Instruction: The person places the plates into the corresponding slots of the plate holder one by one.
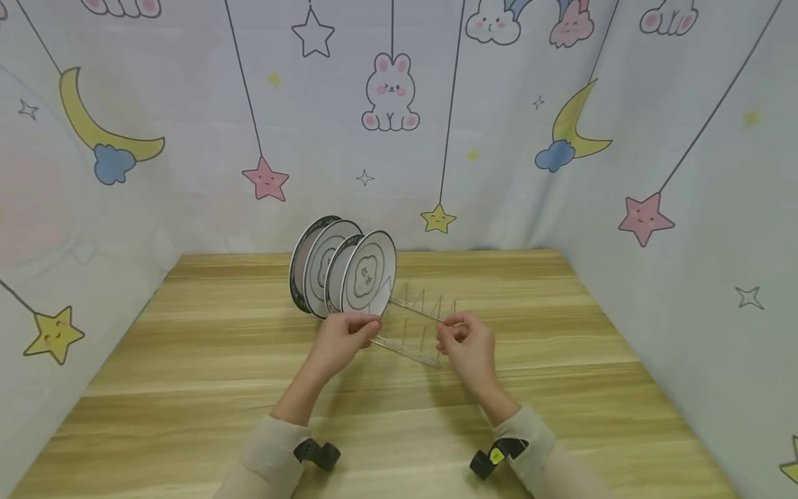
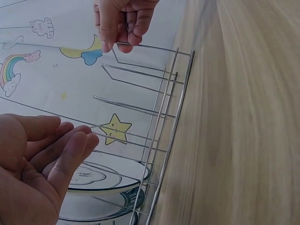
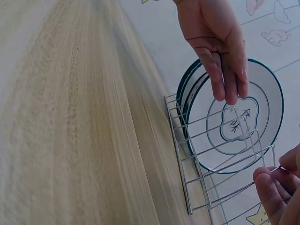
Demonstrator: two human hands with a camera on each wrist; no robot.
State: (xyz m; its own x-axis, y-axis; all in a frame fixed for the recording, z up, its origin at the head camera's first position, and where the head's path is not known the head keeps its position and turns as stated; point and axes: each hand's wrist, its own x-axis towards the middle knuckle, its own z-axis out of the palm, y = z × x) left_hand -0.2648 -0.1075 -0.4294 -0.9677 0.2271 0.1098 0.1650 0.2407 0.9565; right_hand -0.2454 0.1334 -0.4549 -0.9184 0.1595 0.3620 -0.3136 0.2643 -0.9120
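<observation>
A metal wire dish rack (image 1: 405, 350) stands on the table with several white plates (image 1: 368, 274) upright in its left part. The plates have dark green rims and printed centres. My left hand (image 1: 341, 343), just in front of the nearest plate, pinches the tip of a wire prong (image 2: 110, 127) between thumb and fingers. At the rack's right end, my right hand (image 1: 469, 346) pinches the top of an end prong, seen closely in the right wrist view, where the fingers (image 3: 269, 187) curl at the wire. Several prongs between the hands hold no plate.
The wood-grain table (image 1: 237, 388) extends around the rack on all sides. Behind it and at both sides hangs a white curtain (image 1: 499, 125) printed with stars, moons and rabbits. Each wrist wears a dark strap with a small device (image 1: 318, 454).
</observation>
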